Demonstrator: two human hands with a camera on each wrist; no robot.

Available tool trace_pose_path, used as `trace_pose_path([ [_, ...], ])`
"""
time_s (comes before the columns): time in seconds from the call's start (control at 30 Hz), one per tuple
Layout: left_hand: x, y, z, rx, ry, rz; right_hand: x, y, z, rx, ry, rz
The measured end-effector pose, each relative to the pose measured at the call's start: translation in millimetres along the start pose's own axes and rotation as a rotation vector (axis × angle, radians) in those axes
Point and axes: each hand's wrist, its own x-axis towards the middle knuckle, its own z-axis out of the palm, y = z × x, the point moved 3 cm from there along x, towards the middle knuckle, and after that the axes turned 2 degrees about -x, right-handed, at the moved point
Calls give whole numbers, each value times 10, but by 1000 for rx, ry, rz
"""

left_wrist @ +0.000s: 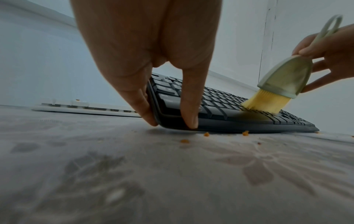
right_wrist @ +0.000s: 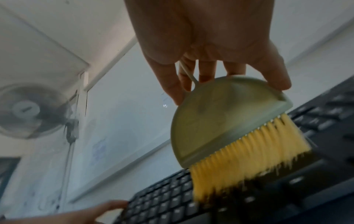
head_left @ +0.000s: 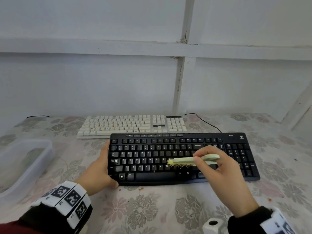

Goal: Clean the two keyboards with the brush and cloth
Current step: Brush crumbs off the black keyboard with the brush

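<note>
A black keyboard (head_left: 184,157) lies near me on the flowered tablecloth, and a white keyboard (head_left: 131,125) dotted with orange crumbs lies behind it. My left hand (head_left: 101,168) grips the black keyboard's left end (left_wrist: 164,106), fingers along the edge and thumb at the front corner. My right hand (head_left: 222,169) pinches a pale green brush (head_left: 194,160) with yellow bristles (right_wrist: 249,159); the bristles touch the keys right of the middle (left_wrist: 266,104). No cloth is in view.
A clear plastic tub (head_left: 23,159) stands at the left. Orange crumbs (left_wrist: 206,134) lie on the tablecloth (head_left: 152,208) before the black keyboard. A white roll-like object (head_left: 212,225) sits at the near edge. A black cable (head_left: 206,123) runs from the white keyboard; a wall stands behind.
</note>
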Motion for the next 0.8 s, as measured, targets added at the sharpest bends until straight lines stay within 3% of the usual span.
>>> trace_pose_path([
  [0.17, -3, -8, -1, -11, 1, 3, 10, 28, -202, -7, 30, 8],
  [0.33, 16, -27, 11, -7, -8, -20, 9, 43, -232, -11, -45, -5],
  [0.53, 22, -41, 17, -11, -9, -19, 19, 162, -419, -135, 38, 27],
  [0.7, 12, -20, 17, -13, -1, -12, 6, 132, -413, -54, -2, 13],
  [0.8, 9, -11, 17, -18, 12, 1, 34, 201, -506, -110, 46, 45],
])
